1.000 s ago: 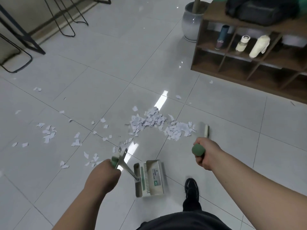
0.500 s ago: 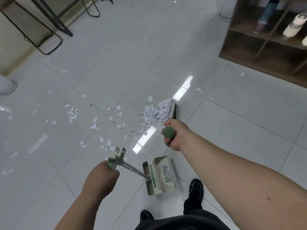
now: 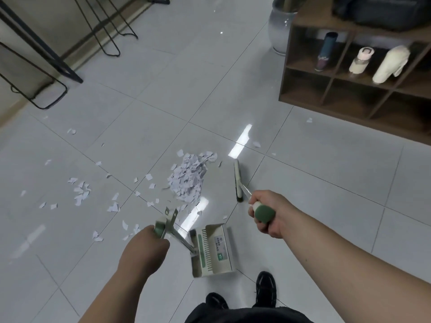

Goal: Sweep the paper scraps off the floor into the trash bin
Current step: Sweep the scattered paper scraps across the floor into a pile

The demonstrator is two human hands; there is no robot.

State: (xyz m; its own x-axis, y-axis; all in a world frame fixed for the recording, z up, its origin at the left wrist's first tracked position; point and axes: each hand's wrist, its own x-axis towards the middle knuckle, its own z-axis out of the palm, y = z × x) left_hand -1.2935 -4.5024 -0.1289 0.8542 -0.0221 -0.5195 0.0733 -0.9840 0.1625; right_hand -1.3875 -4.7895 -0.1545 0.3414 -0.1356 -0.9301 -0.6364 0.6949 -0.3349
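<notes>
A person stands on a shiny grey tile floor (image 3: 326,173) with a silver metal dustpan with green comb teeth (image 3: 211,250) set down just in front of the black shoes (image 3: 265,287). The left hand (image 3: 145,247) holds the dustpan's thin metal handle, its fingers curled round the green grip. The right hand (image 3: 268,215) is up and to the right of the dustpan, its fingers wrapped tight round the soft green top of a small broom with a pale, dark-edged head (image 3: 238,180). The main heap of torn white paper scraps (image 3: 190,177) lies on the floor past the dustpan, a little to its left. The broom head sits just to the right of the heap, not touching it, and its long side runs away from the person, side-on to the heap. So the right hand is the nearer one, and a pull to the left and back would likely push the heap toward the dustpan. The scraps are thin, light and jagged, so they may slide or flutter. More loose scraps (image 3: 80,191) lie well to the left of the dustpan. No trash bin is in view.
</notes>
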